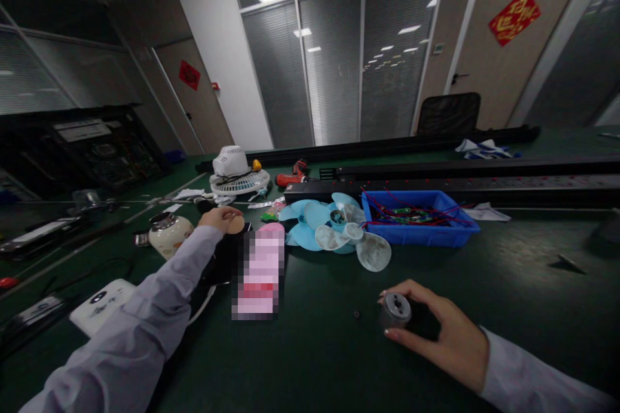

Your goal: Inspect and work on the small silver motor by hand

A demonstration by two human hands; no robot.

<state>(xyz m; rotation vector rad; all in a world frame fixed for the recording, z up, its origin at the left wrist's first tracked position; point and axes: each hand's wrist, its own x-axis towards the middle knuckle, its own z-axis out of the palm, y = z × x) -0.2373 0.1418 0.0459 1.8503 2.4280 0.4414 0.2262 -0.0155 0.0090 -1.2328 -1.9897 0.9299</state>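
On the dark green workbench (310, 361) our right hand (448, 335) pinches a small grey motor (396, 311) near the fan blades (334, 229), so we should hold it steady, while our left hand (220, 218) rests curled on a round tan piece (237, 224).

Taking the blue bin (420, 227) as landmark: bare green table (523, 284) is lying open to its right and in front of it, giving a hand wide passage. Just left of the bin, a pile of fan blades (334, 230) is blocking the way. Further left of the bin, a pink object (261, 271), a cream pot (169, 232) and a white fan housing (237, 171) are crowding the surface. Behind the bin, long black rails (460, 184) are closing off the far side.
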